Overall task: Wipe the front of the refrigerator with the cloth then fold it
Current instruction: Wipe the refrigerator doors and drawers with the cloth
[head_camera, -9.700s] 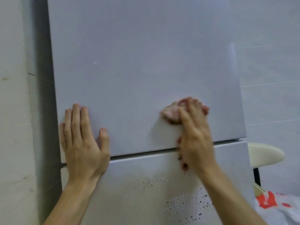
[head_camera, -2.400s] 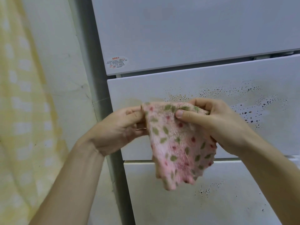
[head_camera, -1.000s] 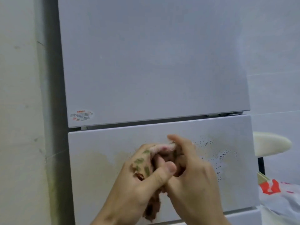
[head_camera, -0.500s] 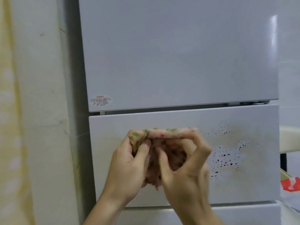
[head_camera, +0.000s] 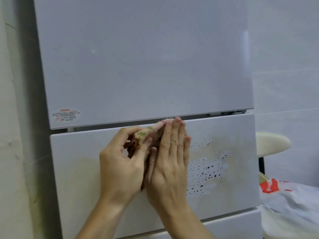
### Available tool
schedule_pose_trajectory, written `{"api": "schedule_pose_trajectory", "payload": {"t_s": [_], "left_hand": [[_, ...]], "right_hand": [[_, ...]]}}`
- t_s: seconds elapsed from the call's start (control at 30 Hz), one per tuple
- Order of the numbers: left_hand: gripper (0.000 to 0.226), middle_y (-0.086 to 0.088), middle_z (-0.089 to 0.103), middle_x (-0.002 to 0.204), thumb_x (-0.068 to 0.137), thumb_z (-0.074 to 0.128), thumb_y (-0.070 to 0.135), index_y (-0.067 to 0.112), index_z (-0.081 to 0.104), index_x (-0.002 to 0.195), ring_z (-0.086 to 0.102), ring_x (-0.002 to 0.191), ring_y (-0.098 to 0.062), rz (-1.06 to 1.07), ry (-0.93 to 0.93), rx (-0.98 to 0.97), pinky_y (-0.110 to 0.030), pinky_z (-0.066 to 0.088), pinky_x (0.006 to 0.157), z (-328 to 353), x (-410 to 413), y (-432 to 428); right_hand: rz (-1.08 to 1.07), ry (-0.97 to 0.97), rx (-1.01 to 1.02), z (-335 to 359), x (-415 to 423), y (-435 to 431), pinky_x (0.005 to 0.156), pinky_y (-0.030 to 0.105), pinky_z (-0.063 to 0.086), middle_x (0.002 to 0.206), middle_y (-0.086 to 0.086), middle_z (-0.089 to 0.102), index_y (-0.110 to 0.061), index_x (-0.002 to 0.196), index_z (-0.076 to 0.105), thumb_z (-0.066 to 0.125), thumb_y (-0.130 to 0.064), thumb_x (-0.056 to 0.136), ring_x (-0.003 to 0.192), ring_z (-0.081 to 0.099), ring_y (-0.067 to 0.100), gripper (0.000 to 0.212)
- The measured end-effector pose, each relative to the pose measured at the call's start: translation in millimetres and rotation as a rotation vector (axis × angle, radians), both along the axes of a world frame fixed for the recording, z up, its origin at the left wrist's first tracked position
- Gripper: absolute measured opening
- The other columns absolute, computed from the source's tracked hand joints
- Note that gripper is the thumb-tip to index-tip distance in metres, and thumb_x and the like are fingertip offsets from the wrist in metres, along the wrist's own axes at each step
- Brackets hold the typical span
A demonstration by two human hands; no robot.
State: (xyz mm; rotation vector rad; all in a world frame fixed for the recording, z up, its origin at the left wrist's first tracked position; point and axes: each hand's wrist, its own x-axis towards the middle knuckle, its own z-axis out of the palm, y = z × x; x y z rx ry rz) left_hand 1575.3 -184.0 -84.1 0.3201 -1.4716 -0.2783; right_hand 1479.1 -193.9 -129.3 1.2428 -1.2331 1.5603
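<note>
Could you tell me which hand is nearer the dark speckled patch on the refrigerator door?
Right. The right hand lies just left of the speckled patch, almost at its edge; the left hand is farther left, beyond it, gripping the cloth.

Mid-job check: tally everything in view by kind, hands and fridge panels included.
Hands: 2, left hand, right hand
Cloth: 1
Fridge panels: 3, upper panel, middle panel, lower panel
Sticker: 1
Stool: 1
Plastic bag: 1
Total: 9
</note>
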Motion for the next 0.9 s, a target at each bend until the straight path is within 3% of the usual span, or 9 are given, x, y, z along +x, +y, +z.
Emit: {"api": "schedule_pose_trajectory", "payload": {"t_s": [0.07,0.17,0.27,0.37,0.47,0.57,0.7,0.83,0.9], "left_hand": [[0.009,0.01,0.072,0.079,0.088,0.074,0.027,0.034,0.07,0.092,0.069,0.067,-0.01,-0.171,0.009,0.001,-0.031,0.057,0.067,9.5,-13.0,13.7],[0.011,0.007,0.06,0.06,0.095,0.072,0.018,0.027,0.066,0.093,0.055,0.045,-0.01,-0.309,-0.005,0.019,-0.03,0.046,0.05,22.6,-35.3,22.7],[0.017,0.008,0.059,0.061,0.101,0.067,0.013,0.028,0.061,0.096,0.057,0.05,-0.014,-0.326,-0.076,0.046,-0.033,0.047,0.052,33.4,-56.6,24.5],[0.016,0.01,0.067,0.07,0.1,0.068,0.014,0.028,0.061,0.098,0.065,0.063,-0.009,-0.345,-0.154,0.088,-0.025,0.052,0.062,39.9,-77.4,22.1],[0.018,0.014,0.074,0.091,0.096,0.073,0.015,0.027,0.066,0.107,0.071,0.088,-0.002,-0.185,-0.198,0.039,-0.016,0.054,0.078,38.0,-92.3,15.8],[0.013,0.013,0.072,0.102,0.1,0.067,0.015,0.022,0.069,0.11,0.068,0.096,-0.001,-0.015,-0.113,-0.06,-0.01,0.05,0.083,32.3,-84.3,8.2],[0.02,0.006,0.067,0.104,0.096,0.06,0.005,0.022,0.066,0.104,0.063,0.093,-0.006,0.27,-0.001,-0.197,-0.011,0.045,0.083,27.9,-40.3,-13.4],[0.02,-0.001,0.06,0.102,0.091,0.056,-0.004,0.01,0.068,0.099,0.058,0.092,-0.018,0.524,0.084,-0.236,-0.015,0.043,0.083,23.7,7.5,-39.0],[0.018,-0.003,0.058,0.102,0.091,0.054,-0.006,0.004,0.068,0.097,0.057,0.094,-0.022,0.585,0.118,-0.266,-0.017,0.042,0.083,22.7,21.6,-47.7]], "right_hand": [[0.003,-0.034,-0.068,7.8,-8.4,14.1,0.132,0.044,0.002,0.173,0.019,0.01,0.003,0.162,0.015,0.014,-0.034,0.113,0.162,0.009,0.03,0.061],[-0.009,-0.064,-0.239,21.8,-28.3,29.5,0.131,0.044,0.004,0.172,0.015,0.014,-0.001,0.158,0.023,0.035,-0.019,0.112,0.162,0.012,0.026,0.051],[-0.083,-0.045,-0.384,28.1,-50.5,34.7,0.126,0.053,0.023,0.156,0.018,0.035,-0.004,0.133,0.049,0.06,0.0,0.1,0.154,0.028,0.025,0.035],[-0.182,-0.031,-0.306,22.7,-75.4,25.8,0.125,0.053,0.027,0.153,0.019,0.047,0.001,0.135,0.058,0.06,-0.003,0.102,0.15,0.037,0.029,0.033],[-0.195,-0.006,-0.151,18.9,-104.7,12.8,0.131,0.047,0.016,0.162,0.02,0.039,0.006,0.147,0.049,0.06,-0.016,0.104,0.157,0.029,0.03,0.05],[-0.194,-0.002,-0.111,26.7,-140.2,10.2,0.131,0.047,0.014,0.164,0.021,0.035,0.008,0.151,0.044,0.039,-0.039,0.11,0.156,0.028,0.034,0.062],[-0.13,-0.183,-0.136,45.8,-162.1,6.9,0.132,0.045,-0.001,0.171,0.021,0.019,0.003,0.16,0.027,0.048,-0.017,0.108,0.161,0.01,0.031,0.06],[-0.206,-0.203,0.012,64.2,-133.0,0.0,0.13,0.05,-0.01,0.174,0.018,0.001,-0.005,0.166,0.01,0.026,-0.06,0.102,0.162,-0.007,0.031,0.085],[-0.288,-0.161,0.047,68.1,-126.7,3.2,0.129,0.051,-0.011,0.174,0.016,-0.002,-0.017,0.168,0.007,0.023,-0.07,0.101,0.161,-0.008,0.032,0.087]]}}
